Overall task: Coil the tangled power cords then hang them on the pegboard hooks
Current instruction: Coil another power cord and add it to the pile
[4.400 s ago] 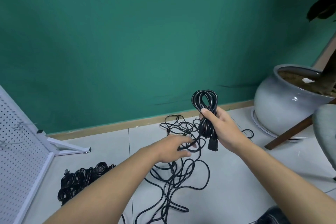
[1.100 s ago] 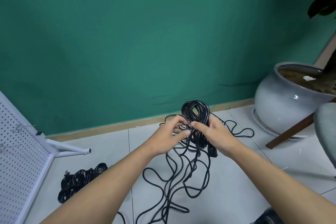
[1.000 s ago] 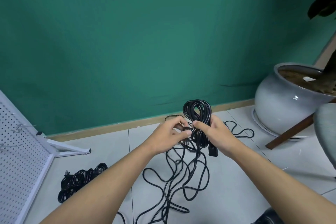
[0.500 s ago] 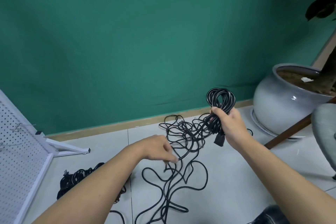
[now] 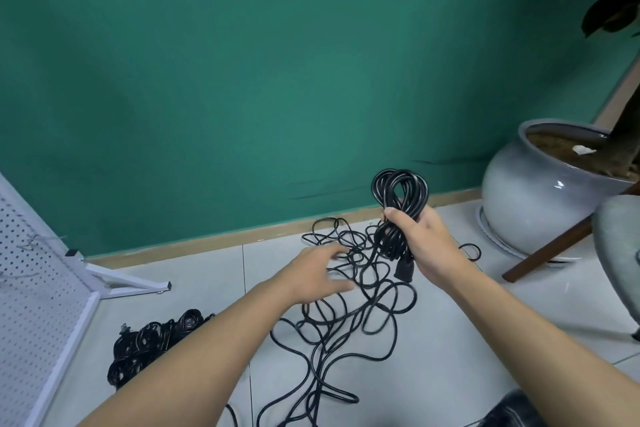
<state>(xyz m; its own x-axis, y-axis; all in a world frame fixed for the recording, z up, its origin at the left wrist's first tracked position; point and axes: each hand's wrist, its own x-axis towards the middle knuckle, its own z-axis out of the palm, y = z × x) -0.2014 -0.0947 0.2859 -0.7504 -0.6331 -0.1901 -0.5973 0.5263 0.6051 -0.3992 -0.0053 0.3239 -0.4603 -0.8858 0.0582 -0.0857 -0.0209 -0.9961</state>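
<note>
Pale floor tiles (image 5: pixel 450 340) below a green wall (image 5: pixel 242 80) are strewn with the tangled power cord (image 5: pixel 346 315), and a partly wound coil (image 5: pixel 398 204) is gripped in the right hand (image 5: pixel 427 246) just above it, fingers curled round the loops. Coiling is judged to be under way: the left hand (image 5: pixel 318 274), spread and holding nothing, is stretched over the loose strands, so another length must be gathered into the coil. At the left a white pegboard (image 5: pixel 31 288) is seen, with a black bundle of cords (image 5: pixel 152 340) on the floor beside it.

Indoor room: tiled floor (image 5: pixel 207 270), potted plant (image 5: pixel 526 194)
</note>
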